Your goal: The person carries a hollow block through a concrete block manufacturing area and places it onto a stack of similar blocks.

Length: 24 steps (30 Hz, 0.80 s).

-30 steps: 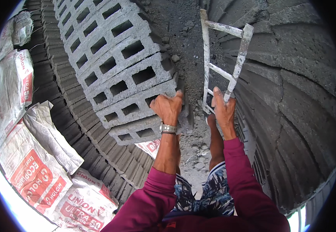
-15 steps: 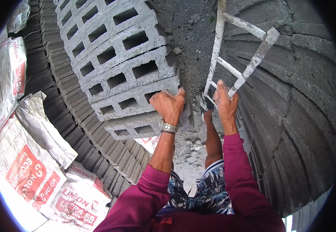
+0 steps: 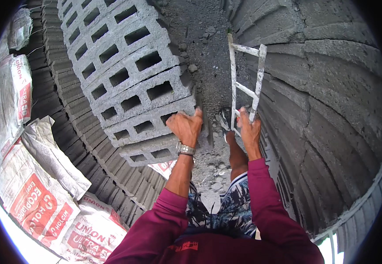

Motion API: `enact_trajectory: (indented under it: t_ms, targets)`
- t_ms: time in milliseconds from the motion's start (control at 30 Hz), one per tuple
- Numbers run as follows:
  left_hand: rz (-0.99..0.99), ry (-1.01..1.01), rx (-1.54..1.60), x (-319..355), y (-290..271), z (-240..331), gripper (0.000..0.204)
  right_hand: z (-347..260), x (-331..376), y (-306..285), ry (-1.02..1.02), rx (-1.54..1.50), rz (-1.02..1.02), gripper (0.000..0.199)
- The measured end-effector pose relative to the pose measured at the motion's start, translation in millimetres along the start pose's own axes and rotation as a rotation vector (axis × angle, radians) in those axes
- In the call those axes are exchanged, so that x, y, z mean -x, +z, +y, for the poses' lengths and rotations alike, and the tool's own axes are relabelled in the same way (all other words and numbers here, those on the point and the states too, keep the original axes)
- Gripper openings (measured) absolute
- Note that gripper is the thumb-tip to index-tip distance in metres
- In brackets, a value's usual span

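My left hand [image 3: 185, 127], with a metal watch [image 3: 185, 148] on its wrist, is closed on the end of a concrete hollow block [image 3: 143, 127] near the front of a long row. The fingers hook into the block's end cavity and are partly hidden. My right hand [image 3: 250, 130] grips the near end of a small ladder-like frame [image 3: 246, 90], whitish and crusted, with two rails and crossbars. The frame points away from me over the gravel path, right of the block row and apart from it.
High stacks of grey blocks rise along the right [image 3: 327, 110] and the left [image 3: 63, 101]. Empty-looking cement bags [image 3: 41, 200] in white and red lie at far left. Loose stones [image 3: 193, 68] litter the narrow gravel path [image 3: 206, 42], where my foot [image 3: 224, 121] stands.
My right hand has moved slightly left and nearer, and the frame's far end has swung left and come lower. My left hand keeps its grip on the block. The view has shifted a little.
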State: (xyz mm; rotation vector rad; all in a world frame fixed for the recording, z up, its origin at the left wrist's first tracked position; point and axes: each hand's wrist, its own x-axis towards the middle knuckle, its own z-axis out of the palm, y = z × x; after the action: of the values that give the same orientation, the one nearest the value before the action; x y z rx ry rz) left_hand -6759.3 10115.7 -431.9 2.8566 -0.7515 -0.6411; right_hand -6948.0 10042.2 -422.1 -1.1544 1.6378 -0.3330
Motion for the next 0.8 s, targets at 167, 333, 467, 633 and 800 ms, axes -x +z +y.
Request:
enact_trajectory:
  t_ms: [167,333,467,633,800]
  targets:
    - [0.01,0.0,-0.038,-6,-4,1,0.057,0,11,-13,-0.002,0.058,0.027,0.051]
    - [0.023,-0.07,-0.033,9,0,9,0.053,6,20,-16,0.064,0.009,0.071,0.054]
    - [-0.051,-0.144,-0.053,3,-9,7,0.056,24,38,-14,0.099,0.052,0.043,0.058]
    - [0.108,-0.013,-0.016,-12,5,12,0.059,14,34,-19,-0.014,0.02,0.056,0.055]
    - [-0.083,-0.131,0.008,-4,-13,8,0.057,5,23,-13,0.147,0.148,-0.011,0.057]
